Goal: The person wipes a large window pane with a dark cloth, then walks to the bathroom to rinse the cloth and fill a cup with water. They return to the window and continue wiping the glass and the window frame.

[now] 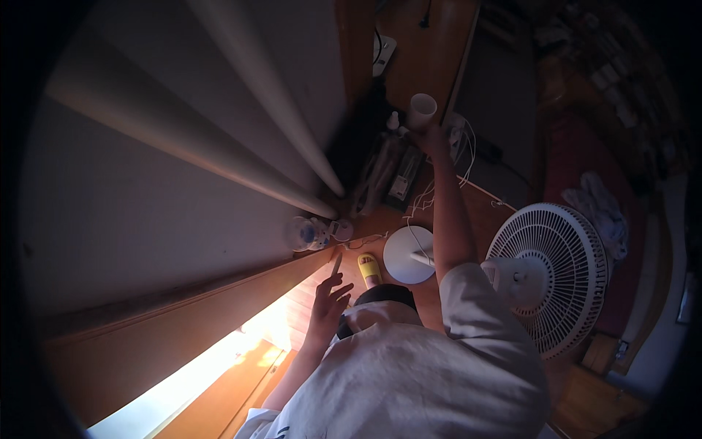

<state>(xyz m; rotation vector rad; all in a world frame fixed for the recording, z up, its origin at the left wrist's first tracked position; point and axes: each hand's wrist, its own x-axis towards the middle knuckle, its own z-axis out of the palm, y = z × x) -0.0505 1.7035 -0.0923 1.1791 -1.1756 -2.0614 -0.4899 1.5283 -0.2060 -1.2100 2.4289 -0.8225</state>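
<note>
My right hand (430, 138) is stretched out over a cluttered wooden surface, its fingers at the lower part of a white cup (422, 110). A bottle with a white pump or nozzle top (393, 120) stands just left of that hand. Below it lies a dark box with a pale label (400, 186). My left hand (330, 300) is held low near my body with some fingers spread, and a slim, light-coloured stick-like thing (337, 264) rises from its fingers; what it is I cannot tell.
A white pedestal fan (548, 280) stands at my right, its round base (407, 254) on the floor. White cables (470, 151) trail near my right arm. Clear plastic bottles (303, 233) stand by the wall beneath pale pipes (263, 82). A power strip (385, 55) lies farther back.
</note>
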